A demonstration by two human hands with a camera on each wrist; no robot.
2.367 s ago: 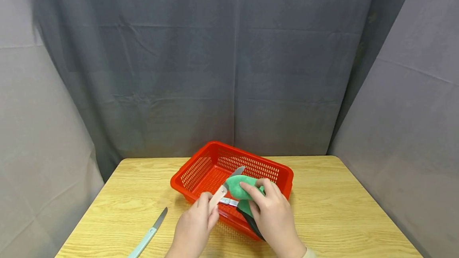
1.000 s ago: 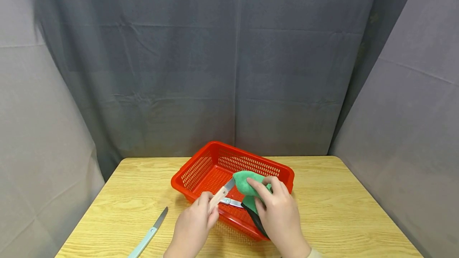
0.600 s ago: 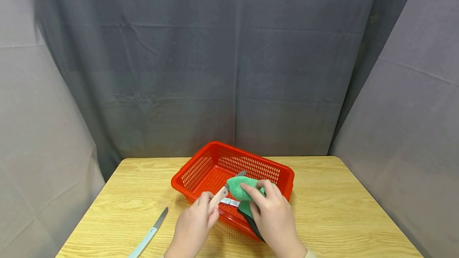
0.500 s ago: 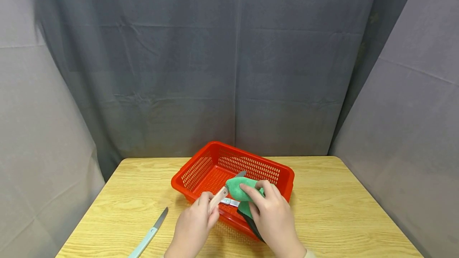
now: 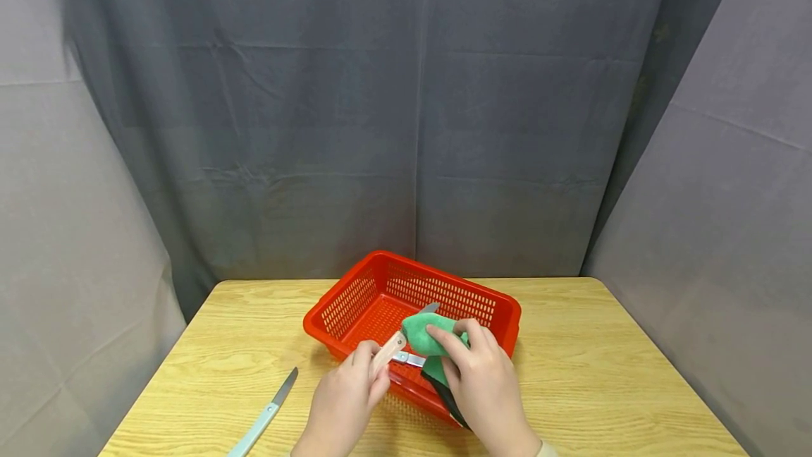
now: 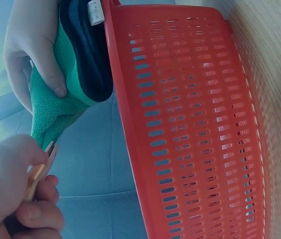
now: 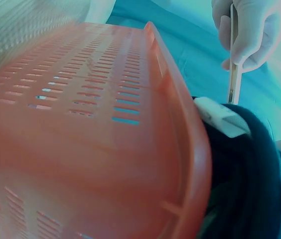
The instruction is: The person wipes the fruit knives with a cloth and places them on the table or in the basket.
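Observation:
My left hand (image 5: 342, 400) grips the pale beige handle of a knife (image 5: 388, 352), its blade pointing up and away over the basket. With fingers and thumb, my right hand (image 5: 488, 390) pinches a folded green cloth (image 5: 420, 334) with a black border round that blade. Only the blade's tip shows beyond the cloth. In the left wrist view the green cloth (image 6: 53, 107) wraps the blade right up to the handle. A white tag (image 7: 222, 117) on the dark border hangs by the basket rim in the right wrist view.
Below the hands stands a red plastic basket (image 5: 342, 288) with slotted walls. Inside it lies another knife with a light handle (image 5: 401, 357). A knife with a pale blue handle (image 5: 259, 427) lies on the wooden table (image 5: 609, 365), left of the basket. Grey curtains surround the table.
The cloth in my right hand slid out towards the blade's tip, then came back down to the handle. My left hand has stayed nearly still on the knife.

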